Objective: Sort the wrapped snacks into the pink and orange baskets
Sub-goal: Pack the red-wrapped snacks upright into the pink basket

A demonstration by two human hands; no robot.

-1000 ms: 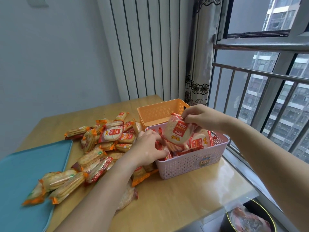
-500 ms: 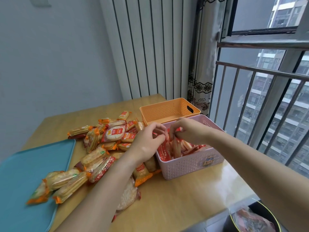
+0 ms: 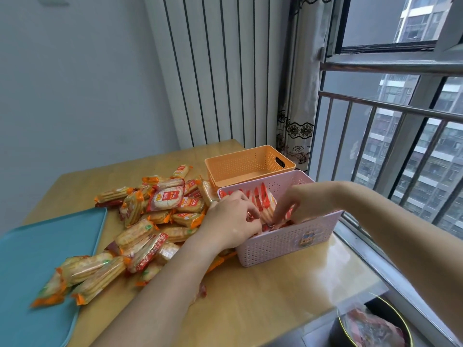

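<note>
Hands working inside the pink basket (image 3: 288, 242) at the right edge of the wooden table (image 3: 263, 304).

The left hand (image 3: 231, 221) reaches over the basket's left rim, fingers curled among the upright red-edged packets (image 3: 260, 196) standing in a row inside; the right hand (image 3: 302, 202) dips in from the right, fingertips pressed onto the same packets. Whether either hand actually pinches a packet cannot be told. The orange basket (image 3: 248, 165) stands just behind, touching the pink one. Unsorted wrapped snacks (image 3: 150, 221) lie heaped to the left, some spilling onto the teal tray (image 3: 32, 249).
</note>
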